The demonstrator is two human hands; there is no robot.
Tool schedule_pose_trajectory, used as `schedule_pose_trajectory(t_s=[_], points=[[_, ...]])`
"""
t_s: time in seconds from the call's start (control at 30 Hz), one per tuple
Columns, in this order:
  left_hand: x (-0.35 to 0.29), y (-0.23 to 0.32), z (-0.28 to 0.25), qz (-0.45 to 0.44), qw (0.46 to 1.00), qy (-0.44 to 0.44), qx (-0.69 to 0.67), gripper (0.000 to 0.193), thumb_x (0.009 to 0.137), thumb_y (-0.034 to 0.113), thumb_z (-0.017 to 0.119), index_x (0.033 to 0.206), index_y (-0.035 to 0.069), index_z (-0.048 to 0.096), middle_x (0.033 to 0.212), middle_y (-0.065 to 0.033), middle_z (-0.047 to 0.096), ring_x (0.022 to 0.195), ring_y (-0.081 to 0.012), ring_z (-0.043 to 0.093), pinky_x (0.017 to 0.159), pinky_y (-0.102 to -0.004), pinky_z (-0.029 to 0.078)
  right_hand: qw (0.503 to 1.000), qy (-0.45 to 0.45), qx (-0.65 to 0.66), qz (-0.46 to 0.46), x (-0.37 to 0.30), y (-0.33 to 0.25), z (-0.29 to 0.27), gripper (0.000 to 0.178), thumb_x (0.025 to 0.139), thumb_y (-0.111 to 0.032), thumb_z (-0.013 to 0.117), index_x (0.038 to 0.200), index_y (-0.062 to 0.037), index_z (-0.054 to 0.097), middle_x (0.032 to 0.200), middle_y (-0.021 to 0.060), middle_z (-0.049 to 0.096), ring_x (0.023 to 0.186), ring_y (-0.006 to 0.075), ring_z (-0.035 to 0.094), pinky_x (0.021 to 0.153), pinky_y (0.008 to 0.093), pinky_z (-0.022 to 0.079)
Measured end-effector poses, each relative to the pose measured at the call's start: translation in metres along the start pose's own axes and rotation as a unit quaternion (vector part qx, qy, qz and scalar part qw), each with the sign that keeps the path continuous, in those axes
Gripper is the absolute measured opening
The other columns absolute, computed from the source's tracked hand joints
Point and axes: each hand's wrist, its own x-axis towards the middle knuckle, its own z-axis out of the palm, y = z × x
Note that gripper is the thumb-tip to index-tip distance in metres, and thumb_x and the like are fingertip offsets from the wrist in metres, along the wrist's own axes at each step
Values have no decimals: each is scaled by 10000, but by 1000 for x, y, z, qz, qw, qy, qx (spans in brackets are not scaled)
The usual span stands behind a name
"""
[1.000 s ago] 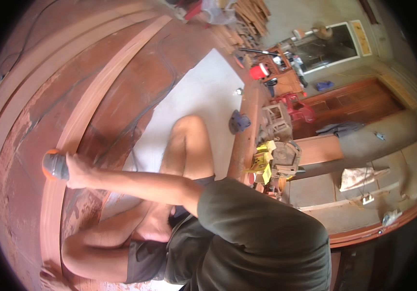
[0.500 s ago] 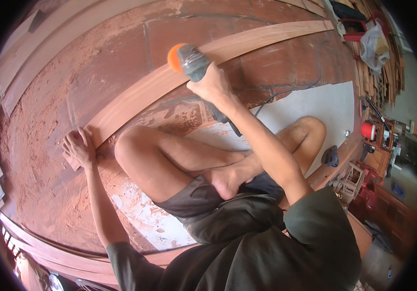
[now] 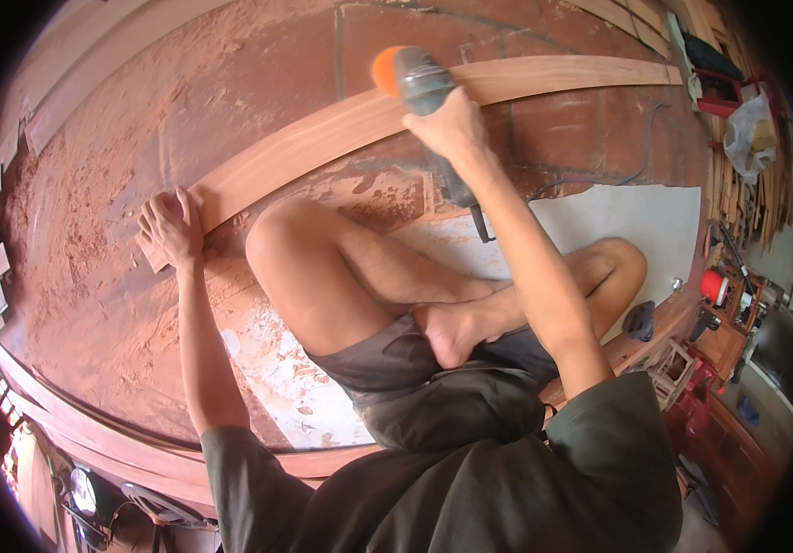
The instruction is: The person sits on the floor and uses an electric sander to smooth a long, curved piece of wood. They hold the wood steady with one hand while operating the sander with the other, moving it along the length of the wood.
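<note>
A long, narrow wooden plank (image 3: 295,147) lies across the floor in front of my crossed legs. My left hand (image 3: 171,227) grips its left end, fingers over the wood. In my right hand (image 3: 454,126) is an angle grinder (image 3: 426,81), held by its blue-grey body, with an orange disc (image 3: 387,71) at its head. The disc is at the plank's far edge, around the middle of its length; the grinder's body crosses above the wood. Whether the disc touches the wood, I cannot tell. Part of the grinder is hidden behind my right hand and forearm.
Reddish sawdust covers the tiled floor (image 3: 92,203). A dark cord (image 3: 590,182) runs right from near the grinder. More boards (image 3: 101,69) lie at far left, and stacked wood strips (image 3: 765,198) stand at right. A white sheet (image 3: 636,217) lies beneath my legs.
The whole view has shifted, so plank and hands appear farther right and higher. The grinder sits slightly farther right along the plank. My left hand stays at the plank's end.
</note>
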Motion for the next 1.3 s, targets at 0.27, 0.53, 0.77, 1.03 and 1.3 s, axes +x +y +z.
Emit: schedule_pose_trajectory(t_s=[0.27,0.53,0.77,1.03,1.3], points=[[-2,-3,1,13,999,22,-18,450,997,524,558,1035,88,664,1090,-113,627,1097,-341,554,977,-483,384,996,-78,23,-35,-3,-6,21,620,728,-227,797,1221,59,552,1002,210,731,823,281,738,740,371,626],[-1,1,5,5,1000,14,-3,461,995,536,552,1069,92,650,1125,-125,622,1130,-351,543,987,-508,374,998,52,-22,8,21,46,-9,447,660,-310,846,984,-35,706,975,179,751,837,256,739,755,373,609],[0,-2,4,0,1000,12,-4,464,1000,537,536,1062,91,649,1131,-126,624,1129,-354,543,997,-499,374,996,-62,-2,-67,-28,-40,35,601,737,-247,798,1192,68,563,961,206,713,808,286,719,741,367,619],[-2,-3,8,12,1000,16,-18,424,1017,508,521,1077,109,650,1130,-106,619,1137,-333,536,985,-507,364,999,-28,8,-41,0,6,19,603,703,-223,818,1186,54,588,998,211,738,869,283,752,798,374,629],[-1,-5,10,-1,1000,12,-23,454,1001,528,538,1081,98,662,1132,-111,623,1135,-348,537,1004,-499,366,994,88,-46,49,62,79,-45,520,654,-379,854,1020,-24,753,1045,225,757,985,313,745,884,397,581]])
